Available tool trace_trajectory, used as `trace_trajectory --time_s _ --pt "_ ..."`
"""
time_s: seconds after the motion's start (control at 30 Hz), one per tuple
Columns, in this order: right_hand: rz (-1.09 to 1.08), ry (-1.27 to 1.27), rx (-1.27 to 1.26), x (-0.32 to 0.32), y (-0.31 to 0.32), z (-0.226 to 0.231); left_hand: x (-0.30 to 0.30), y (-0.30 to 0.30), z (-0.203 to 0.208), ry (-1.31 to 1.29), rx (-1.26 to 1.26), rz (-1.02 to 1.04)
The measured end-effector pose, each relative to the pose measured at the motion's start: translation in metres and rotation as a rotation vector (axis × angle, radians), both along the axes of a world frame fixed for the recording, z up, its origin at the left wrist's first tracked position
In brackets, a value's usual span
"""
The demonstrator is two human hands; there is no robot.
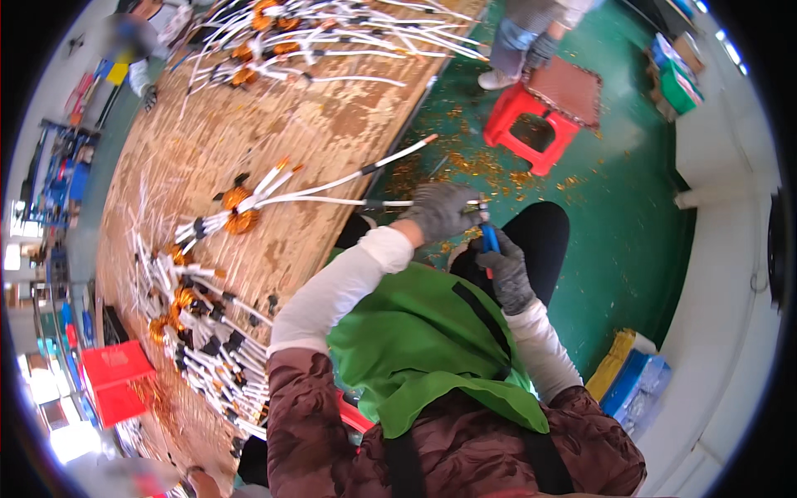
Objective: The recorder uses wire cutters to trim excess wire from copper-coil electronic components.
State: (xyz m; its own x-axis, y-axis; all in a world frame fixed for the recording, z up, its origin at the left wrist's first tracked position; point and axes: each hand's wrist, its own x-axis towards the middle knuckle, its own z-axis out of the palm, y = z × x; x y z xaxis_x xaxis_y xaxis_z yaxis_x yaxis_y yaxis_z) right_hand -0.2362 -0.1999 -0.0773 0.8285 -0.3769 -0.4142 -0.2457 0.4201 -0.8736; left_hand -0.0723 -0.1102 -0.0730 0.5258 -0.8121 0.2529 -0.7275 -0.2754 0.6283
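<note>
My left hand (442, 211), in a grey glove, is closed around a white-sleeved wire (332, 201) close to its end, just past the table edge. That wire runs back to a copper-wound coil (241, 212) lying on the wooden table, from which several other white leads with black sleeve pieces and bare copper tips spread. In my grey-gloved right hand (508, 272) is a pair of pliers (490, 239) with blue and red on the handles. Its head meets the wire end over my lap; the jaws are too small to make out.
More coils with white leads (220, 357) are heaped at the near left of the table (166, 158), beside a red box (116, 382). Another bundle (332, 41) lies at the far end. A red stool (531, 124) stands on the green floor, strewn with copper scraps. Other people are nearby.
</note>
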Motion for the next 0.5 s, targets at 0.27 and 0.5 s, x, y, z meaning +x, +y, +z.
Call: trace_trajectory --time_s 0.27,0.5 --pt "-0.301 -0.255 0.324 -0.014 -0.021 -0.028 0.002 0.001 0.013 0.076 0.424 -0.078" --pt "-0.161 -0.143 -0.132 -0.024 -0.048 -0.002 0.016 0.038 0.080 -0.336 -0.014 -0.071"
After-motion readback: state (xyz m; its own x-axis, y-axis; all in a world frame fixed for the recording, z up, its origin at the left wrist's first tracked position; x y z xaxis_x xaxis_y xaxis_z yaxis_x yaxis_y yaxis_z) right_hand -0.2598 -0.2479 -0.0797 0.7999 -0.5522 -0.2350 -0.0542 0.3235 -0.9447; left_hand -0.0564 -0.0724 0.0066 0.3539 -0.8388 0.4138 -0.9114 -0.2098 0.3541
